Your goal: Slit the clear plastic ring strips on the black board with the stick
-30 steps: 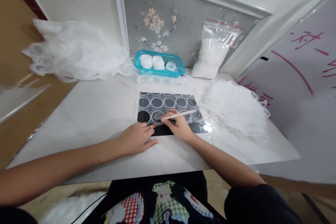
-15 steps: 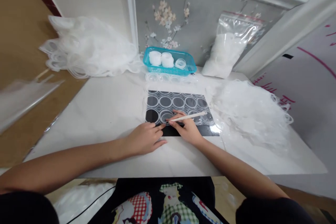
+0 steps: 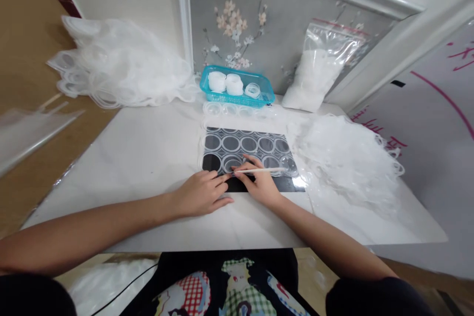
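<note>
A clear sheet of white rings (image 3: 249, 144) lies over a black mat (image 3: 237, 185) on the white table. My right hand (image 3: 263, 188) is closed around a slim white pen-like tool (image 3: 259, 170), its tip down at the near edge of the sheet. Beside that tip, the index finger of my left hand (image 3: 202, 192) reaches out and touches the sheet's edge. My left hand otherwise rests on the table, thumb apart, holding nothing. One round opening at the sheet's left shows plain black (image 3: 212, 163). What the tool's tip touches is too small to make out.
Behind the mat stands a blue basket (image 3: 237, 100) with stacks of white rings. Heaps of ring sheets lie at the back left (image 3: 126, 66) and on the right (image 3: 344, 158). A filled zip bag (image 3: 311, 79) leans against the flowered panel (image 3: 281, 19).
The tool in my right hand has tipped lower, its rear end dropping toward the mat. My left hand stays by the tip. The whole view has shifted slightly.
</note>
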The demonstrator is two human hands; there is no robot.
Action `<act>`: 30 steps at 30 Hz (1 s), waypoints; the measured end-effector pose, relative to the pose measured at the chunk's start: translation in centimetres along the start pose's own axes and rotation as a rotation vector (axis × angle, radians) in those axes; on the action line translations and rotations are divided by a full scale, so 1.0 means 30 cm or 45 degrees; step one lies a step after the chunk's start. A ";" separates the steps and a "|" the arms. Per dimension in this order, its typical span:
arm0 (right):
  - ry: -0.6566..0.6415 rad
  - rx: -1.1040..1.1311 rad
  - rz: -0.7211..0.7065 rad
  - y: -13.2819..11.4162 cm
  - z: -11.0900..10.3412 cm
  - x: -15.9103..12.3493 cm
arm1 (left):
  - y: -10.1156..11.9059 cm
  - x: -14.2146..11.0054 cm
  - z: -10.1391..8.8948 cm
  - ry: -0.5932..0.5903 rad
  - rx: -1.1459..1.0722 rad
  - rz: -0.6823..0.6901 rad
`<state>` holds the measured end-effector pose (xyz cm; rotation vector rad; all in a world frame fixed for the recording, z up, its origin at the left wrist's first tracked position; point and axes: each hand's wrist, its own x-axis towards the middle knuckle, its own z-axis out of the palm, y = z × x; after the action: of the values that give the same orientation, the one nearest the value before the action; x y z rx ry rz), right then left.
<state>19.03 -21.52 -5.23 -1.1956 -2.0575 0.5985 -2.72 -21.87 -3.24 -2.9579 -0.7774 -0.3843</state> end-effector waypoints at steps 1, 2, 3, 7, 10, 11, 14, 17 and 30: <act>0.012 -0.086 -0.058 -0.002 0.002 -0.007 | 0.000 0.001 -0.002 -0.013 -0.039 -0.017; 0.018 -0.177 -0.120 -0.003 0.006 -0.015 | -0.001 0.002 -0.003 -0.029 -0.084 -0.039; 0.016 -0.263 -0.180 -0.003 0.009 -0.022 | -0.002 0.004 -0.004 -0.050 -0.132 -0.063; -0.023 -0.517 -0.371 0.012 0.009 -0.004 | -0.006 0.010 -0.007 -0.158 -0.278 -0.159; 0.014 -0.624 -0.390 0.044 -0.047 0.082 | -0.008 0.013 -0.014 -0.220 -0.318 -0.197; 0.087 -0.620 -0.335 0.056 -0.080 0.118 | -0.009 0.013 -0.018 -0.234 -0.323 -0.209; 0.524 -0.431 -0.046 0.086 -0.191 0.192 | -0.015 0.013 -0.031 -0.246 -0.347 -0.227; 0.770 -0.261 0.074 0.098 -0.254 0.156 | -0.020 0.021 -0.050 -0.262 -0.362 -0.218; 0.050 0.177 0.228 0.108 -0.129 -0.023 | 0.064 0.153 -0.008 -0.334 0.023 0.019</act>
<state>23.98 -20.39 -5.05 -1.3065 -1.8565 0.7828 2.04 -21.40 -1.85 -3.0319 -0.7760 0.0142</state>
